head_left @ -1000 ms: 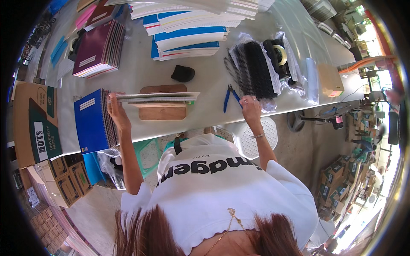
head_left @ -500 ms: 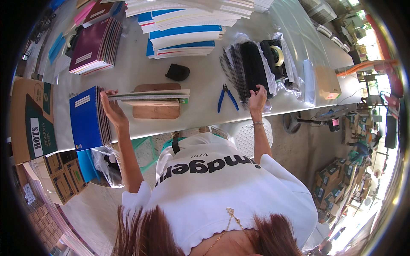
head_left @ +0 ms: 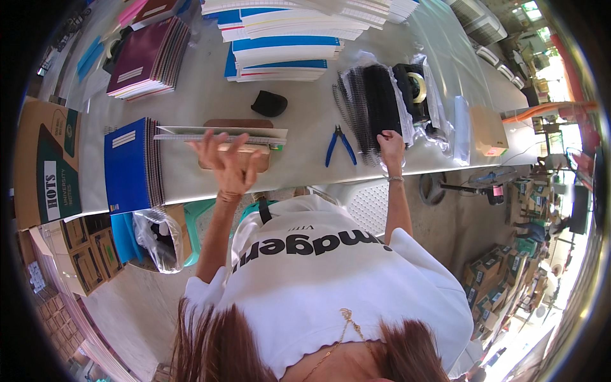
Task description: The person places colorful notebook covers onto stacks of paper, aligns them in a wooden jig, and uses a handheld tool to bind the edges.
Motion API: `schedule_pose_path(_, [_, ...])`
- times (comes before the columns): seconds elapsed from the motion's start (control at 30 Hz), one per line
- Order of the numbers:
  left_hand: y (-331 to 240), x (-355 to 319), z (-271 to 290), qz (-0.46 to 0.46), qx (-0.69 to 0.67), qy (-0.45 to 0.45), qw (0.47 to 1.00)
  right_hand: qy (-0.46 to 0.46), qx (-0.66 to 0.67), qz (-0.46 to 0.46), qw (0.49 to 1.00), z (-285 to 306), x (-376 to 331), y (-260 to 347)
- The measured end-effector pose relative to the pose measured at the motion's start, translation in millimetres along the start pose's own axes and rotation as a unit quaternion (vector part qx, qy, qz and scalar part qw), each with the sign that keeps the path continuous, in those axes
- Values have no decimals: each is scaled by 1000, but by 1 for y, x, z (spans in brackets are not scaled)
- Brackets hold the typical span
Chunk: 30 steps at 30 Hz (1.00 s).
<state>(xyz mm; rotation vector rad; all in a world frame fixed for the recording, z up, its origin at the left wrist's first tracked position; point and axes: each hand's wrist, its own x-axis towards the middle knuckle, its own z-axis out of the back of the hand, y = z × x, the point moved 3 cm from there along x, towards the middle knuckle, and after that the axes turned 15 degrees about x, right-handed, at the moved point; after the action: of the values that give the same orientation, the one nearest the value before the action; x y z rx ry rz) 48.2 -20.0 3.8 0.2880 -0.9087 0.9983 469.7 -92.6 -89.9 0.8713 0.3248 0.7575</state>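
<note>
My left hand point(head_left: 228, 164) is open, its fingers spread over the near side of a stack of punched sheets with covers point(head_left: 184, 135). The stack stands on edge on a wooden block point(head_left: 259, 167); whether the fingers press on it, I cannot tell. At the near end of a pile of black binding coils point(head_left: 382, 105), my right hand point(head_left: 391, 148) is closed in a pinch. Whatever lies between those fingertips is hidden. Blue-handled cutting pliers point(head_left: 340, 145) lie left of the coils. Spiral notebooks with blue covers point(head_left: 127, 167) are stacked left of the block.
Maroon spiral notebooks point(head_left: 141, 60) sit at the far left, and blue-covered page stacks point(head_left: 280, 54) at the back. A black curved object point(head_left: 268, 103) lies behind the block. Right of the coils are a tape roll point(head_left: 417, 88) and a small carton point(head_left: 487, 130). A large carton point(head_left: 48, 162) stands left.
My left hand has moved right, from the left end of the sheets to their middle, and its fingers have spread. My right hand's fingers have curled closed at the coils' near end.
</note>
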Motion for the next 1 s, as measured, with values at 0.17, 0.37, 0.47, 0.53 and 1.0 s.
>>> schedule_pose_path(0.17, [-29,0,-10,39,-11,62,997,-32,198,-57,978,12,13,-18])
schedule_pose_path(0.37, [-37,9,-17,33,22,73,997,-90,409,-56,906,32,13,5])
schedule_pose_path(0.47, [-39,13,-19,47,24,77,996,-111,475,-50,872,36,11,18])
schedule_pose_path(0.53, [-39,14,-21,48,16,76,996,-77,564,-71,819,36,8,23])
schedule_pose_path(1.0, [-47,37,-20,68,35,115,990,285,336,167,882,19,-61,205])
